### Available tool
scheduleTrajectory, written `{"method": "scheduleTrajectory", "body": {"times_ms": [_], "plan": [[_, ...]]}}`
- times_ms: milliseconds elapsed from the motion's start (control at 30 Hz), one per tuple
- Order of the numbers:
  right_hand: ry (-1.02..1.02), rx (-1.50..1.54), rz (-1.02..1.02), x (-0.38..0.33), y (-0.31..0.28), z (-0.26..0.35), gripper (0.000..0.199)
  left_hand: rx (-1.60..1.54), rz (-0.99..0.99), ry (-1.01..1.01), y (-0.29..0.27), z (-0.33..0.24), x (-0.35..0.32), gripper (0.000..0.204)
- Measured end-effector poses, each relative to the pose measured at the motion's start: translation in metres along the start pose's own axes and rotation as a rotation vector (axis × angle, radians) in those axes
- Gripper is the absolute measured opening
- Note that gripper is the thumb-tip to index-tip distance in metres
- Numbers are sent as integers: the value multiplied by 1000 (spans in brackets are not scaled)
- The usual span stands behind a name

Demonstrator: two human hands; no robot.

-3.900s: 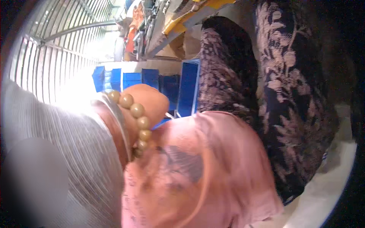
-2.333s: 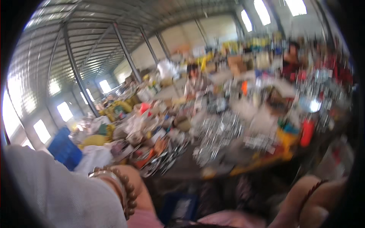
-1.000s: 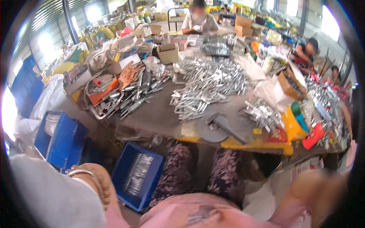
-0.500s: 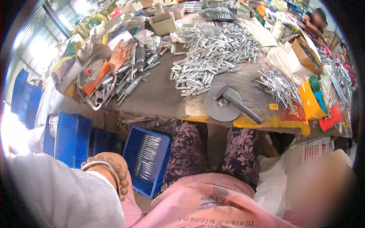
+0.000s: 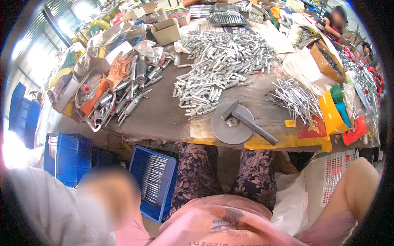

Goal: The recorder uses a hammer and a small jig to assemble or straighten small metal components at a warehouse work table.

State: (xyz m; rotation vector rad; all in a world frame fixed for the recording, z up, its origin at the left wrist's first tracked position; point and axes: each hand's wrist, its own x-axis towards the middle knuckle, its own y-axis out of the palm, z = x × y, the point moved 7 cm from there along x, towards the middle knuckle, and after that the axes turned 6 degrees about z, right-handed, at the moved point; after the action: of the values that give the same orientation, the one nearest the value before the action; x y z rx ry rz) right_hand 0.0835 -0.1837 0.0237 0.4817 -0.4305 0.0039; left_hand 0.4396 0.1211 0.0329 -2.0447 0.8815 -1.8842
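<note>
Head view, lower edge: left arm in a pale sleeve, bent, partly under a blurred patch; right arm bare at the bend. Hands: both beyond the frame; cannot tell how far open, nor what, if anything, is held.

Nearest the left arm: one blue bin, tilted, beside a floral trouser leg and below the front edge of the desk; inside, a row of slim metal rods. Further left, stacked blue crates. Nearest the right arm: one pale slotted basket, with a white sack between basket and trouser legs.

On the desk, front centre: one hammer lying across a grey disc, handle end past the rim. Behind: a wide heap of short metal pieces. Right: loose thin rods, then a yellow container beside a red object. Left: an orange glove among tubular metal parts. Back left: an open cardboard box. Far right: a co-worker.
</note>
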Motion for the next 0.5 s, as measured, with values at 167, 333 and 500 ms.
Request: {"method": "scheduleTrajectory", "body": {"times_ms": [167,333,500], "plan": [[85,-23,-10,8,-48,-22,35,49,31,-82,34,3,24,28],[142,-140,-91,-11,-77,-17,41,0,23,-100,10,14,-14,27],[192,-251,-215,-21,-85,-14,48,-84,40,-103,67,25,17,27]]}}
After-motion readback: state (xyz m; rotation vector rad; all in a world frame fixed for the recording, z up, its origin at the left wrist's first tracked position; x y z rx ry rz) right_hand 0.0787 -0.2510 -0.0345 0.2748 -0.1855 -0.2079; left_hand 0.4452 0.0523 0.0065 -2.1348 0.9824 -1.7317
